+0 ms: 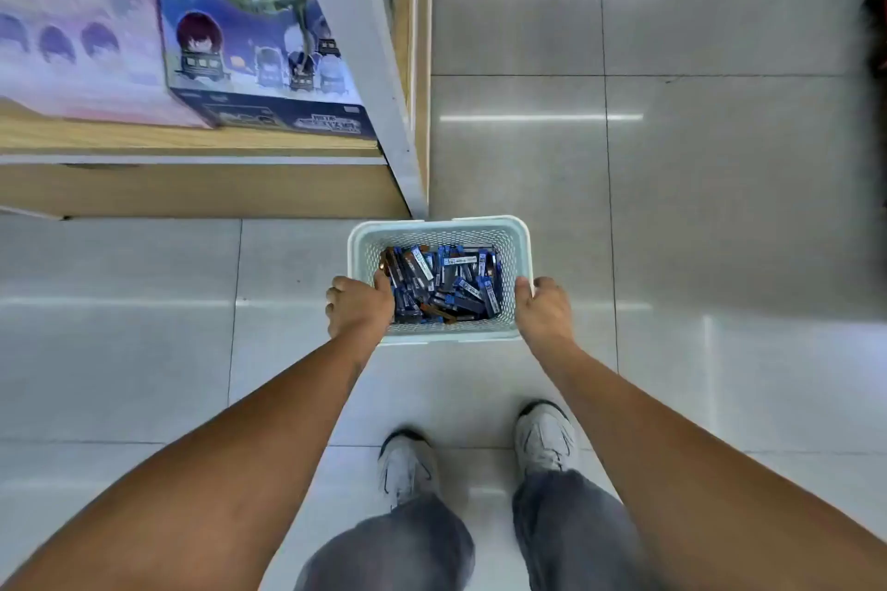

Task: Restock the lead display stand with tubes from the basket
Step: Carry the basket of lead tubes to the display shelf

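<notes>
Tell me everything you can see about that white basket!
The basket is a pale, whitish rectangular tub that looks like plastic, with a smooth thick rim and walls full of small holes. It sits upright, low over the grey tiled floor, beside the corner of a wooden shelf. Inside lies a loose heap of small tubes, mostly blue and grey, a few orange. The left hand grips its left rim and the right hand grips its right rim.

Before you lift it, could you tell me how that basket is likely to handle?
The basket probably flexes slightly: its walls are thin perforated plastic. The loose tubes would likely slide if it tilts. With the left hand and right hand gripping opposite rims, it should stay level.
</notes>
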Demonstrator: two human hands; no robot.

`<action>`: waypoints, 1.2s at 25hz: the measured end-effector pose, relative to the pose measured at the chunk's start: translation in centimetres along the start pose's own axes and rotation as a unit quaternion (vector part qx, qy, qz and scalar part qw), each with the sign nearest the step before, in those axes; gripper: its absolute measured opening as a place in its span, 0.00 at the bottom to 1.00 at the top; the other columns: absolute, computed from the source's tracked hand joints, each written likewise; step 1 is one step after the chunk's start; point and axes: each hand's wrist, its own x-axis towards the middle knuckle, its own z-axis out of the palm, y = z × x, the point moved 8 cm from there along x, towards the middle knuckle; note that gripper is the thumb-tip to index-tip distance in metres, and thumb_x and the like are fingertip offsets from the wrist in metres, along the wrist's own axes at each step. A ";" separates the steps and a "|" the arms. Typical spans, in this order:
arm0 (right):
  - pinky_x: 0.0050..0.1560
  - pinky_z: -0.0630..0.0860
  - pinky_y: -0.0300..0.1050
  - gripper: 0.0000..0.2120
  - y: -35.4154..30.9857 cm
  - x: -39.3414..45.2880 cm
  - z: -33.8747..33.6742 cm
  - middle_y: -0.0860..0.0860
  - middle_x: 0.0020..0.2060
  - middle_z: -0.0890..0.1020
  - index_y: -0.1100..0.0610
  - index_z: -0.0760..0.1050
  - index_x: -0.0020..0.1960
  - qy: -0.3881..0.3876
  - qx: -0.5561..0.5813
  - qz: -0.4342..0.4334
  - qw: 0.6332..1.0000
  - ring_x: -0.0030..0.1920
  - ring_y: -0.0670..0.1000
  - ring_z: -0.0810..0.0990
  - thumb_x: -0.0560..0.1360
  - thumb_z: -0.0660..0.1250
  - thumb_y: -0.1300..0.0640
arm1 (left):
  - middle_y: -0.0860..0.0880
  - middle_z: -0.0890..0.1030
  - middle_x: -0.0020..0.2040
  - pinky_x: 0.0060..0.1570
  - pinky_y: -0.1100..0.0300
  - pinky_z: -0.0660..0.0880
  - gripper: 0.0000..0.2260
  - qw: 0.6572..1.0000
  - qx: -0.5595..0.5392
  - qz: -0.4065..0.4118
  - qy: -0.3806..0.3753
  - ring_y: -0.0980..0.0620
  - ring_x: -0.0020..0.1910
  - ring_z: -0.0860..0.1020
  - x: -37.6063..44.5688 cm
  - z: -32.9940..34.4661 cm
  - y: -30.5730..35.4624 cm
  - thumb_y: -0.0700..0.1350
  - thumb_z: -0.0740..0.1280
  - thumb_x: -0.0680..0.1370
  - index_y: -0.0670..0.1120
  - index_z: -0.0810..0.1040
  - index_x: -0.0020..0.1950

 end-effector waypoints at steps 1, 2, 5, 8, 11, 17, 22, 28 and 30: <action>0.64 0.70 0.54 0.24 0.2 1.2 0.8 0.64 0.64 0.73 0.67 0.68 0.69 0.006 0.003 0.000 1.000 0.63 0.63 0.73 0.84 0.54 0.47 | 0.35 0.65 0.74 0.66 0.43 0.67 0.31 1.000 -0.006 -0.015 0.003 0.34 0.71 0.67 1.0 1.0 0.0 0.57 0.57 0.83 0.34 0.58 0.75; 0.65 0.70 0.56 0.25 0.5 2.4 1.6 0.64 0.64 0.72 0.67 0.66 0.69 0.008 0.006 0.001 1.000 0.63 0.64 0.73 0.84 0.54 0.47 | 0.35 0.64 0.75 0.66 0.43 0.67 0.31 0.999 -0.012 -0.030 0.008 0.34 0.71 0.68 2.0 1.7 -0.2 0.56 0.56 0.83 0.34 0.57 0.76; 0.62 0.72 0.59 0.24 1.1 6.7 4.3 0.65 0.60 0.74 0.68 0.66 0.66 0.013 0.031 0.000 0.999 0.60 0.64 0.75 0.85 0.54 0.47 | 0.33 0.68 0.72 0.64 0.44 0.68 0.27 0.998 -0.039 -0.040 0.027 0.33 0.68 0.70 5.8 3.8 -0.2 0.54 0.53 0.85 0.34 0.61 0.74; 0.61 0.72 0.58 0.22 1.4 8.2 4.2 0.64 0.58 0.75 0.68 0.68 0.64 0.047 0.007 -0.009 0.999 0.59 0.64 0.75 0.85 0.52 0.49 | 0.32 0.71 0.69 0.62 0.43 0.69 0.23 0.997 -0.043 -0.015 0.059 0.32 0.66 0.72 6.0 4.1 -0.2 0.53 0.50 0.86 0.35 0.64 0.71; 0.55 0.74 0.56 0.22 0.2 6.0 1.3 0.62 0.53 0.75 0.67 0.69 0.61 0.080 -0.008 -0.028 0.996 0.54 0.61 0.75 0.85 0.51 0.48 | 0.32 0.73 0.66 0.59 0.43 0.70 0.22 0.994 -0.063 0.020 0.082 0.32 0.64 0.73 2.8 1.8 -0.1 0.51 0.48 0.86 0.35 0.66 0.68; 0.41 0.65 0.49 0.20 -8.2 -9.2 -11.0 0.60 0.44 0.76 0.63 0.71 0.51 0.118 -0.044 -0.113 0.986 0.41 0.58 0.71 0.85 0.50 0.48 | 0.37 0.80 0.52 0.43 0.50 0.71 0.20 0.984 -0.101 0.070 0.127 0.36 0.50 0.79 -11.6 -13.1 -1.2 0.50 0.48 0.86 0.39 0.73 0.54; 0.38 0.66 0.49 0.22 -19.4 -22.5 -21.0 0.64 0.43 0.80 0.64 0.74 0.49 0.101 -0.118 -0.223 0.962 0.41 0.65 0.78 0.85 0.50 0.48 | 0.44 0.74 0.42 0.41 0.53 0.67 0.19 0.974 -0.118 0.011 0.193 0.43 0.40 0.73 -25.7 -27.9 -2.0 0.51 0.47 0.87 0.42 0.70 0.47; 0.40 0.61 0.49 0.21 -31.1 -37.1 -29.1 0.68 0.45 0.80 0.67 0.75 0.49 0.082 -0.119 -0.373 0.916 0.46 0.68 0.79 0.85 0.53 0.52 | 0.46 0.73 0.38 0.39 0.53 0.67 0.18 0.939 -0.180 -0.036 0.291 0.43 0.37 0.71 -39.7 -41.1 -5.5 0.51 0.48 0.86 0.42 0.69 0.47; 0.40 0.61 0.50 0.20 -33.9 -41.9 -30.1 0.67 0.44 0.80 0.66 0.74 0.48 0.069 -0.121 -0.424 0.895 0.45 0.67 0.78 0.85 0.53 0.51 | 0.48 0.71 0.35 0.38 0.52 0.65 0.18 0.928 -0.190 -0.055 0.317 0.43 0.36 0.71 -43.5 -44.9 -7.8 0.51 0.48 0.86 0.42 0.68 0.46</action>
